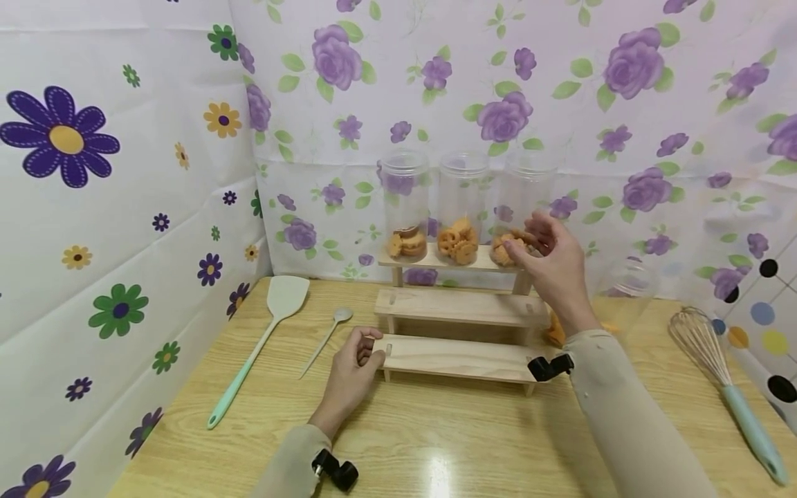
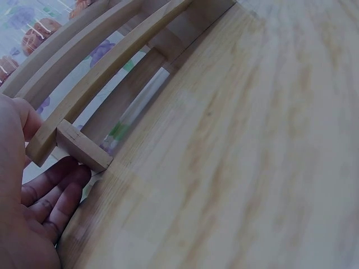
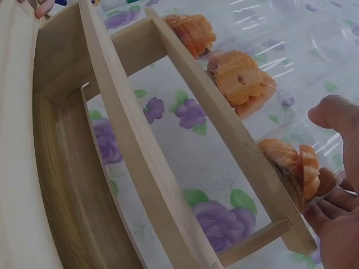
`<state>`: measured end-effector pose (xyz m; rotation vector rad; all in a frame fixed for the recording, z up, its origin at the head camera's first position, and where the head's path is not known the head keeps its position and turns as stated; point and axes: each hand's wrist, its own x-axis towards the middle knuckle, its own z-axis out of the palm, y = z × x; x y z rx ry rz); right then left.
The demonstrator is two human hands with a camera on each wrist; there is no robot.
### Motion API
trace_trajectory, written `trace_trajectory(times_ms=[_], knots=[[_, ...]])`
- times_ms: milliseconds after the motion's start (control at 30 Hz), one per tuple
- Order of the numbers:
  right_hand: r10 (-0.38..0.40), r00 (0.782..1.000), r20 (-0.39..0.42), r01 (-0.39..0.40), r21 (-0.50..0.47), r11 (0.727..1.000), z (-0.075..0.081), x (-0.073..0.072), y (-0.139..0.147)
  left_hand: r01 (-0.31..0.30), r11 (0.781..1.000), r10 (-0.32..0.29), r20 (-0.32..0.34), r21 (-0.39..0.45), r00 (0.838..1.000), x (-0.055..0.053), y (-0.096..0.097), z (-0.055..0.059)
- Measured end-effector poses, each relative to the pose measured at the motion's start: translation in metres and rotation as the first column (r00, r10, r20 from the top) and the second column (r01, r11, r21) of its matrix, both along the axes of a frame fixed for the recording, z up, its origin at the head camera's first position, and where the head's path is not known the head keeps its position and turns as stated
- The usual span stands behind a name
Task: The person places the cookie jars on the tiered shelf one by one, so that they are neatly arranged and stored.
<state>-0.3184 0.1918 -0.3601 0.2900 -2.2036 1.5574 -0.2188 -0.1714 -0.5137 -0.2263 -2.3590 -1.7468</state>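
A stepped wooden rack (image 1: 457,353) stands on the table, with three clear plastic jars of cookies along its top tier. My left hand (image 1: 353,370) holds the left end of the lowest tier. Close to that tier's leg in the left wrist view are its lower fingers (image 2: 67,196). My right hand (image 1: 557,266) is around the lower part of the rightmost jar (image 1: 529,187), thumb in front and fingers at the far right side. Cookies (image 3: 294,171) lie in this jar's bottom. The middle jar (image 1: 463,187) and left jar (image 1: 405,190) stand beside it.
A mint-handled spatula (image 1: 288,297) and a small spoon (image 1: 342,315) lie left of the rack. On the right are a whisk (image 1: 700,339) and another clear jar (image 1: 631,283), partly behind my right arm. A flowered sheet (image 1: 436,76) hangs behind.
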Motion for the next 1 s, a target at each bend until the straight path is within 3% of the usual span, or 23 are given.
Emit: trace_trajectory(times_ms=[333, 600, 767, 1000], knots=[[0.012, 1.0, -0.01, -0.012, -0.012, 1.0, 0.0, 0.008, 0.006, -0.004, 1.0, 0.004, -0.005, -0.013, 1.0, 0.0, 0.001, 0.001], [-0.025, 0.987, -0.159, 0.01, -0.092, 0.996, 0.011, 0.042, 0.022, -0.009, 1.0, 0.01, 0.013, -0.019, 1.0, 0.001, 0.002, 0.002], [-0.043, 0.968, -0.246, 0.003, -0.158, 0.987, 0.014, 0.067, 0.037, -0.008, 1.0, 0.009, 0.011, -0.017, 1.0, 0.0, 0.002, 0.002], [0.051, 0.916, -0.398, -0.154, -0.229, 0.961, 0.01, 0.092, 0.067, -0.005, 1.0, 0.005, -0.002, -0.013, 1.0, 0.001, 0.002, 0.002]])
